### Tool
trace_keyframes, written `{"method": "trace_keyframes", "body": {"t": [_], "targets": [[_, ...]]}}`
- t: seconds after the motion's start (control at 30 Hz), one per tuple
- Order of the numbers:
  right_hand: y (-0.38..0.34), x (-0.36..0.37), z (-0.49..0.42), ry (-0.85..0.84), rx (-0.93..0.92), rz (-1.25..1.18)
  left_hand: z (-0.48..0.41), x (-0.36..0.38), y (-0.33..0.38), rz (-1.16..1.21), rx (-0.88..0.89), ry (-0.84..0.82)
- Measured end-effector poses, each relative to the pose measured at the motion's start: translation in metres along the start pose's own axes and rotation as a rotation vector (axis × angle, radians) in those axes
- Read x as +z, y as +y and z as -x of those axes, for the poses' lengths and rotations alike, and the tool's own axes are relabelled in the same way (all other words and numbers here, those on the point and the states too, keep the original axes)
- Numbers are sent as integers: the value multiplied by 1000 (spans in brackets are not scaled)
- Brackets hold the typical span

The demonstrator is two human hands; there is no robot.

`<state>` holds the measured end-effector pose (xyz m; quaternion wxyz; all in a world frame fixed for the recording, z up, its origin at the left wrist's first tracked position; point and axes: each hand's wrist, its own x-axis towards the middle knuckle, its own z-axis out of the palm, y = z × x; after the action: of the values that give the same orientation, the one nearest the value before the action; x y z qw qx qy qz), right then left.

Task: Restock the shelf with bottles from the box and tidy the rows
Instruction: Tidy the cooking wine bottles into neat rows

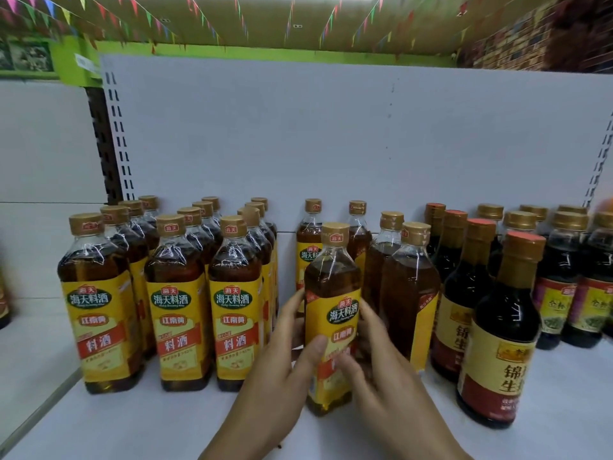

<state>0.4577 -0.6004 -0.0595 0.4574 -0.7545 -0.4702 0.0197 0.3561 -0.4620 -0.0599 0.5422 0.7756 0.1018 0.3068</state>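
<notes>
Amber cooking-wine bottle, gold-capped and yellow-labelled, stands upright at the white shelf front, gripped by left hand and right hand. Twelve matching bottles fill three rows to its left, with four more bottles behind.

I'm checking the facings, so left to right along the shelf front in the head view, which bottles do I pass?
First cooking wine bottle, second cooking wine bottle, third cooking wine bottle, held cooking wine bottle (gripped by left hand and right hand), turned cooking wine bottle, red-capped soy sauce bottle, purple-labelled dark bottle.
</notes>
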Motion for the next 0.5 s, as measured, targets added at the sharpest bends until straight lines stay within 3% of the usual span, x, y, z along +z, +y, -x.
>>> {"method": "trace_keyframes", "body": {"t": [0.23,0.5], "targets": [[0,18,-18,-141,78,166,-27,10,-1,12,-164,26],[12,24,-65,-193,153,58,-68,18,-2,5,-275,77]]}}
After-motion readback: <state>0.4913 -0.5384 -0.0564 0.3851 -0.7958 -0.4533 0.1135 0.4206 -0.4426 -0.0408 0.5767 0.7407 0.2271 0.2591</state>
